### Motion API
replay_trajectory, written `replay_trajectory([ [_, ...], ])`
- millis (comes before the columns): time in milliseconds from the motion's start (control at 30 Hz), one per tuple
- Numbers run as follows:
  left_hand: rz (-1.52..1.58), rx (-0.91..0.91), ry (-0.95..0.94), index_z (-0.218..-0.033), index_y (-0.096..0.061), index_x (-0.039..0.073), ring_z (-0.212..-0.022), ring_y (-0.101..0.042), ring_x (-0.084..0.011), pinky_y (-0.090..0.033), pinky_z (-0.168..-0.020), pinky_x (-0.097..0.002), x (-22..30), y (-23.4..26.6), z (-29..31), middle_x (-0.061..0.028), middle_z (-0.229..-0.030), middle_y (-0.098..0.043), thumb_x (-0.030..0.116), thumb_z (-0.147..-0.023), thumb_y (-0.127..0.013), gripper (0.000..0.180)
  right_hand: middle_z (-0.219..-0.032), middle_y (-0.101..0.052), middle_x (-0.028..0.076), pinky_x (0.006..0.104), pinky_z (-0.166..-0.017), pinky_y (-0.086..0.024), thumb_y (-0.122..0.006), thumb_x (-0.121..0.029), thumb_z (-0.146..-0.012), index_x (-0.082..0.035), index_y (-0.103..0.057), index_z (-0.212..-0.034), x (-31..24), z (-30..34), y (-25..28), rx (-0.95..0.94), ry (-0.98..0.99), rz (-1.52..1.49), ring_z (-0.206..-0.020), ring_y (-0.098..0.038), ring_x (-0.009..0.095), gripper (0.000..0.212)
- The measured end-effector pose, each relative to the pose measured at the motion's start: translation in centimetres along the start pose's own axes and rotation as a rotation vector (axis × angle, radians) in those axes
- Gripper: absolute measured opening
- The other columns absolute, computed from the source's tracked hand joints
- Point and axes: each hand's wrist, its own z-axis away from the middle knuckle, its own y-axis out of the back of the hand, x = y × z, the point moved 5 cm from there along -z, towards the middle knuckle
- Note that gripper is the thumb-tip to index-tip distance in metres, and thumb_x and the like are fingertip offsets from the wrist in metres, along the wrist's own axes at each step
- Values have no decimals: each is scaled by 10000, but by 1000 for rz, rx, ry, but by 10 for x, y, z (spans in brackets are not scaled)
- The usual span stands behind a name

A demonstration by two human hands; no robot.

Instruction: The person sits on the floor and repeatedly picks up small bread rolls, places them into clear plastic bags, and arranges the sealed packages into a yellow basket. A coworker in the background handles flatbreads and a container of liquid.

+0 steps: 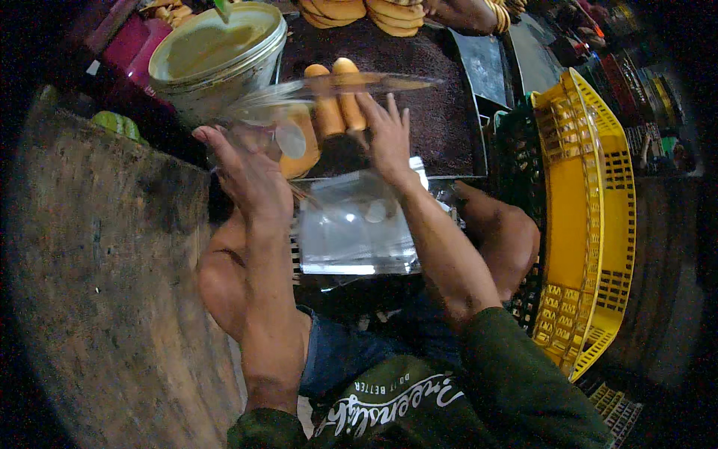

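Observation:
Two long golden bread rolls [348,96] lie side by side on a dark tray [437,120], and a flatter bun [305,156] lies to their left. My right hand [387,141] is at the right-hand roll, its fingers spread. Left of the flatter bun, my left hand [258,176] is raised with its thumb out; its other fingers are smeared by motion. A clear plastic bag [389,81] is blurred across the rolls, and whether either hand grips it is unclear. Below my hands lies a stack of clear plastic bags [351,224], with a pale round mark showing.
A white bucket [224,71] of creamy spread with a green-handled tool [222,9] stands far left. Stacked buns [393,15] sit at the back beside another person's arm [467,15]. A yellow crate [576,209] stands right; a wooden board [134,284] lies left.

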Motion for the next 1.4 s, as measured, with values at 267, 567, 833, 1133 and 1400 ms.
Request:
replay_trajectory([
  [267,481,21,125,-1290,-490,-13,-1146,-615,-265,-508,-944,-396,34,-4,-19,-179,-1241,-620,553,-1021,-406,633,-1217,-644,167,366,-930,-516,-606,-176,-906,26,-564,-1319,29,19,170,-75,-474,-925,-1125,-630,272,461],
  [567,761,-708,242,-1466,-383,63,-1100,-630,-311,-551,-900,-442,46,-69,33,-168,-1304,-579,684,-955,-371,805,-1330,-571,181,324,-1057,-396,-634,-264,-894,72,-325,-1476,-2,52,206,-49,-536,-1203,-1206,-547,235,740],
  [833,752,-500,554,-1384,-452,103,-1125,-633,-271,-574,-915,-450,47,-65,63,-116,-1266,-591,536,-945,-581,630,-1328,-555,163,399,-1071,-395,-644,-225,-932,-21,-506,-1339,-78,53,188,345,-157,-925,-1312,-463,290,476],
  [1133,523,-313,474,-1304,-509,49,-991,-637,-166,-547,-797,-313,-12,-61,90,-53,-1053,-636,444,-961,-594,530,-1492,-382,183,471,-1130,-315,-774,-217,-812,-119,-359,-1477,-131,61,156,15,192,206,-1404,-328,374,790],
  [1400,-42,-580,423,-1040,-653,23,-561,-607,-139,-453,-513,-263,-2,-56,58,-84,-763,-664,542,-940,-583,533,-957,-655,233,460,-748,-536,-794,-319,-772,-2,-419,-1262,79,-72,235,29,-79,-71,-812,-664,380,693],
])
